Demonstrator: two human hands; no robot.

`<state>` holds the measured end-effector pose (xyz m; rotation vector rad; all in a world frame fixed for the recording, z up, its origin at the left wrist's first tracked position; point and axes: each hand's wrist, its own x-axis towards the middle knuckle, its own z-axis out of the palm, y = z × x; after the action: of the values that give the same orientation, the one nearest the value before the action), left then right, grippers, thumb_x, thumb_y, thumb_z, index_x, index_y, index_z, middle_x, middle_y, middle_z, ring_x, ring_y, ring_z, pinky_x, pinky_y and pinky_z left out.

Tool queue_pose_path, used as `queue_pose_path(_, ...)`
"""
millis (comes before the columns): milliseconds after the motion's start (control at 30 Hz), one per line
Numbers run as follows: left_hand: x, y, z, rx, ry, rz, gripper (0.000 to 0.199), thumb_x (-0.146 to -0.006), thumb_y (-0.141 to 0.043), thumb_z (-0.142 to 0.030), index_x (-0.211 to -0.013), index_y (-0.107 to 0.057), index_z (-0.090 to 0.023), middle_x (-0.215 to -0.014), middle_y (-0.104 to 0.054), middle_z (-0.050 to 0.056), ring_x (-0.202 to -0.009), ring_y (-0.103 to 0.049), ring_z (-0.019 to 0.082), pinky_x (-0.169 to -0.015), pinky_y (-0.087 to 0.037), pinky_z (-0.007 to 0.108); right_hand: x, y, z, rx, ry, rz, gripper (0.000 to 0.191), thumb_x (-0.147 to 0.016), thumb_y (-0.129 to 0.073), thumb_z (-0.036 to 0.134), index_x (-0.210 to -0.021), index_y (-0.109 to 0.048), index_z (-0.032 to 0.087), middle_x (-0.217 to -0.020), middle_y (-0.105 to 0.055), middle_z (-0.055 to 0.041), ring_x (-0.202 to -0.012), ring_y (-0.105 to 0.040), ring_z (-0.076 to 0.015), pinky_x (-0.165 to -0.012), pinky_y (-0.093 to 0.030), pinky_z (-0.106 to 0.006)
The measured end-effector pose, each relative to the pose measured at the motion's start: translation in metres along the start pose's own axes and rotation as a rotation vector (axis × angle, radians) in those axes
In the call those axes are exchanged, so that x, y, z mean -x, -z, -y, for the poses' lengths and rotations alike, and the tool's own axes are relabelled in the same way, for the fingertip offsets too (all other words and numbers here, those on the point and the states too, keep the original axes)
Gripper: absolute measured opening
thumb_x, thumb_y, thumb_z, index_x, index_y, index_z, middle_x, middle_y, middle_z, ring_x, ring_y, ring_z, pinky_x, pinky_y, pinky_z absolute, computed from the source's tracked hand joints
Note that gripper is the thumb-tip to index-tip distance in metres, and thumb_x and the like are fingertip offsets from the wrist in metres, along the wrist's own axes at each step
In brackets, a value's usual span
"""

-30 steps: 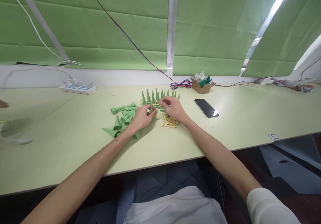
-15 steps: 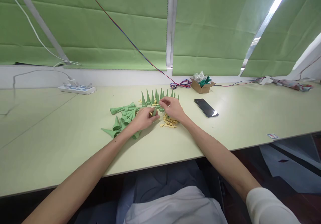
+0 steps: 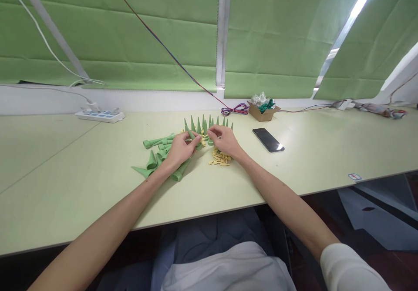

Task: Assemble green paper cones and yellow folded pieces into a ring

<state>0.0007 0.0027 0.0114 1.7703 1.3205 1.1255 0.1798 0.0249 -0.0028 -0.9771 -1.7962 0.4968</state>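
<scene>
- Left hand [image 3: 182, 148]: clamped on tilted green plastic cone [image 3: 190, 133], well inside pale flat table's [image 3: 209, 193] front edge.
- Right hand [image 3: 226, 140]: pinched on small yellow plastic piece [image 3: 205, 136], near cone.
- Flat black phone [image 3: 268, 140]: apart, rightward.

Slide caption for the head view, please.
Left hand holding a green cone, right hand close by, yellow pieces and upright cones on the table.

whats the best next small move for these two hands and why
I'd probably bring the small yellow piece to the wide end of the tilted green cone. The left hand grips that cone with its tip pointing away from the person, while the right hand appears to pinch the yellow piece close beside it.
</scene>
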Motion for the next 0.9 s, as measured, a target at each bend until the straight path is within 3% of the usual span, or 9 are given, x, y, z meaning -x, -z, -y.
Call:
queue_pose_path(533,0.0011,-0.0005,-0.0033,0.074,0.014,-0.038,0.023,-0.086,-0.066,-0.039,-0.088,-0.060,-0.017,-0.045,-0.049,-0.006,-0.034,-0.040,0.009,-0.042,-0.033,0.025,0.0007,0.0000,0.0021,0.002,0.004,-0.005,0.020,-0.090,-0.051,0.030,-0.076,-0.060,0.019,-0.067,-0.059,0.0006,-0.063,-0.052,-0.0133,-0.064,-0.041,-0.027)
queue_pose_path(900,0.0033,-0.0013,-0.0058,0.033,-0.005,-0.005,0.028,-0.085,-0.066,-0.044,-0.090,-0.063,-0.017,-0.044,-0.047,-0.006,-0.036,-0.040,0.010,-0.043,-0.035,0.025,0.0025,-0.0014,0.0005,-0.043,0.030,0.096,0.018,-0.090,-0.055,0.029,-0.081,-0.066,0.018,-0.074,-0.067,-0.0018,-0.066,-0.057,-0.0139,-0.065,-0.043,-0.027)
